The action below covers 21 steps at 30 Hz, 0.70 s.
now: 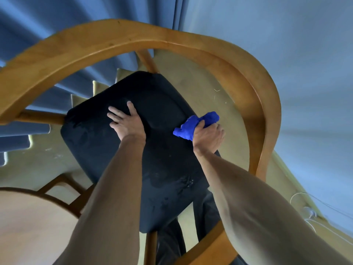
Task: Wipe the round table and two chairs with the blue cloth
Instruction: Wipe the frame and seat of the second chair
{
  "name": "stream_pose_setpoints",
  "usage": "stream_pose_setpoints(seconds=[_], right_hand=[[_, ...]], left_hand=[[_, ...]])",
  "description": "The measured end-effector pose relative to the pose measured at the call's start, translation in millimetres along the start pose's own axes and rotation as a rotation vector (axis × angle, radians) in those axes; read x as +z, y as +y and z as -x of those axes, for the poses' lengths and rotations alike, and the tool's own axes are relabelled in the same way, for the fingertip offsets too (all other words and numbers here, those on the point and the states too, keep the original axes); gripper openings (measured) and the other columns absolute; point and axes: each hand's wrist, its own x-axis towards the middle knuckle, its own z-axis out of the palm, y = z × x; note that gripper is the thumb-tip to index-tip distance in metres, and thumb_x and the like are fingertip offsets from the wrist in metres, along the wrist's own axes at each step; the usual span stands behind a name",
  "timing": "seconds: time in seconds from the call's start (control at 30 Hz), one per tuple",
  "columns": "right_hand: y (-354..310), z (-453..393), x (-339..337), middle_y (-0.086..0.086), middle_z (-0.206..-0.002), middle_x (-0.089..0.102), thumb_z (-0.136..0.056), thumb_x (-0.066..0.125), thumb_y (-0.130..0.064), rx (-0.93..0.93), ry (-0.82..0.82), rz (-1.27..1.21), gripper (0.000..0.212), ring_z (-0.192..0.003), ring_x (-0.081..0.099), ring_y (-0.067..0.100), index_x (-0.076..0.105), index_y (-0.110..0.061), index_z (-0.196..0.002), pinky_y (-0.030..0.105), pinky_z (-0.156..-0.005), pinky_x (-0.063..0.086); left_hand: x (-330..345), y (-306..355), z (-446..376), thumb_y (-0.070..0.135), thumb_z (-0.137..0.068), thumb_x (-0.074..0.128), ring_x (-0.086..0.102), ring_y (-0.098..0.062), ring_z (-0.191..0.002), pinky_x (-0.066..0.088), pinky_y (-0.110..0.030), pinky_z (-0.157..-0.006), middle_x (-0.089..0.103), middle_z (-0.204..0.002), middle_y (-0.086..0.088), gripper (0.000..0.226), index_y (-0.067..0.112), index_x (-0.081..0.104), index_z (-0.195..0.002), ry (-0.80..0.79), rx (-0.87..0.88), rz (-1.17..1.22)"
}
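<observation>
Right fingers [219,131] around blue cloth [193,125]

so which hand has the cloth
The right hand, gripping the bunched blue cloth at the seat's right edge. The left hand lies flat and empty on the seat.

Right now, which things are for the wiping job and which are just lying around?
For the job:
- crumpled blue cloth, gripped in the right hand
- wooden chair with the dark padded seat, left hand pressed flat on it
- round light wooden table, at the lower left

Just there:
- blue curtain
- thin white cable on the floor
</observation>
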Motion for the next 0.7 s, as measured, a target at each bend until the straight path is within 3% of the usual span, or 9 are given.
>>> stream_pose_setpoints(seconds=[0.13, 0.2, 0.27, 0.33, 0.4, 0.53, 0.6, 0.7], right_hand=[[-4.0, -5.0, -6.2, 0.005, -0.103, 0.053, -0.089, 0.054, -0.031, 0.071, -0.073, -0.218, 0.031, -0.106, 0.058, 0.030, 0.052, -0.008, -0.108, 0.037, -0.093, 0.046], [-6.1, -1.6, -1.9, 0.004, -0.130, 0.054, -0.087, 0.054, -0.035, -0.051, -0.127, -0.196, 0.051, -0.125, 0.050, 0.028, 0.044, -0.016, -0.134, 0.042, -0.105, 0.039], [-1.3, 8.2, 3.3, 0.002, -0.149, 0.043, -0.083, 0.049, -0.061, -0.168, -0.201, -0.106, 0.073, -0.137, 0.038, 0.025, 0.034, -0.028, -0.146, 0.050, -0.112, 0.029], [7.4, 16.8, 6.6, 0.002, -0.146, 0.043, -0.072, 0.045, -0.080, -0.211, -0.221, -0.040, 0.088, -0.136, 0.038, 0.027, 0.035, -0.031, -0.144, 0.051, -0.111, 0.030], [12.4, 15.6, 5.3, 0.003, -0.134, 0.050, -0.067, 0.050, -0.080, -0.222, -0.233, -0.001, 0.087, -0.126, 0.044, 0.028, 0.040, -0.031, -0.138, 0.047, -0.105, 0.037], [11.3, -3.5, -9.4, 0.007, -0.110, 0.063, -0.077, 0.063, -0.055, -0.139, -0.290, -0.030, 0.052, -0.112, 0.054, 0.031, 0.058, -0.022, -0.118, 0.035, -0.089, 0.045], [23.9, 2.0, -17.8, 0.009, -0.104, 0.066, -0.082, 0.061, -0.042, -0.082, -0.251, -0.080, 0.037, -0.105, 0.059, 0.032, 0.062, -0.015, -0.108, 0.036, -0.091, 0.048], [63.6, 23.2, -30.5, 0.012, -0.108, 0.066, -0.086, 0.055, -0.034, 0.115, -0.228, -0.110, 0.035, -0.104, 0.060, 0.032, 0.063, -0.012, -0.113, 0.042, -0.097, 0.049]], left_hand=[[14.6, 2.4, 17.6, -0.006, -0.090, 0.051, 0.009, -0.052, -0.145, 0.039, -0.048, -0.104, -0.005, -0.153, -0.042, 0.093, 0.020, -0.008, -0.156, 0.056, 0.050, 0.039], [22.0, 3.7, 26.6, -0.008, -0.090, 0.047, 0.007, -0.052, -0.146, 0.039, -0.048, -0.104, -0.008, -0.154, -0.041, 0.091, 0.021, -0.007, -0.156, 0.070, 0.059, 0.055], [27.2, 4.9, 35.0, -0.008, -0.091, 0.046, 0.005, -0.051, -0.146, 0.036, -0.051, -0.107, -0.009, -0.154, -0.040, 0.089, 0.022, -0.007, -0.156, 0.068, 0.072, 0.062], [32.4, 7.6, 44.2, -0.006, -0.091, 0.047, 0.003, -0.051, -0.146, 0.033, -0.052, -0.109, -0.010, -0.154, -0.040, 0.089, 0.023, -0.007, -0.156, 0.059, 0.082, 0.069], [37.9, 11.5, 55.0, -0.004, -0.091, 0.049, 0.003, -0.052, -0.146, 0.033, -0.051, -0.108, -0.011, -0.154, -0.040, 0.091, 0.024, -0.007, -0.156, 0.050, 0.094, 0.064], [48.2, 11.6, 79.6, 0.000, -0.091, 0.052, 0.003, -0.050, -0.146, 0.032, -0.050, -0.111, -0.013, -0.153, -0.040, 0.094, 0.026, -0.010, -0.156, 0.019, 0.162, 0.009], [51.4, 6.6, 87.4, 0.003, -0.090, 0.056, 0.003, -0.049, -0.147, 0.032, -0.049, -0.110, -0.013, -0.154, -0.039, 0.097, 0.028, -0.011, -0.156, 0.014, 0.183, -0.017], [51.9, 5.5, 93.7, 0.015, -0.092, 0.063, 0.004, -0.047, -0.147, 0.030, -0.049, -0.110, -0.013, -0.155, -0.037, 0.099, 0.030, -0.011, -0.155, -0.008, 0.186, -0.037]])
